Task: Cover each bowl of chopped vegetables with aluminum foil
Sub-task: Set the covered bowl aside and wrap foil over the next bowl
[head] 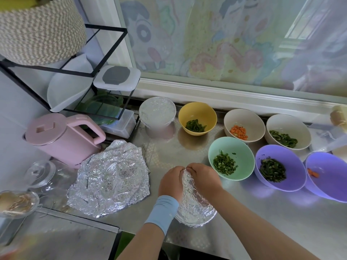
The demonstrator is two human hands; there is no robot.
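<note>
A bowl wrapped in aluminum foil (195, 205) stands near the counter's front edge. My left hand (170, 182) and my right hand (203, 178) curl over its far rim, both pinching the foil down. Another foil-covered bowl (157, 112) sits at the back. Uncovered bowls hold chopped vegetables: yellow (197, 117) with greens, beige (244, 124) with carrot, beige (288, 131) with greens, mint green (231, 158) with greens, purple (279, 169) with greens, and a purple one (327, 175) with carrot at the right edge. Crumpled foil sheets (110, 179) lie to the left.
A pink kettle (62, 137) stands left of the foil sheets, below a black wire rack (75, 72) with containers. Glass jars (40, 173) sit at the far left. A window with a patterned curtain runs behind the bowls. The steel counter (262, 222) ends near my arms.
</note>
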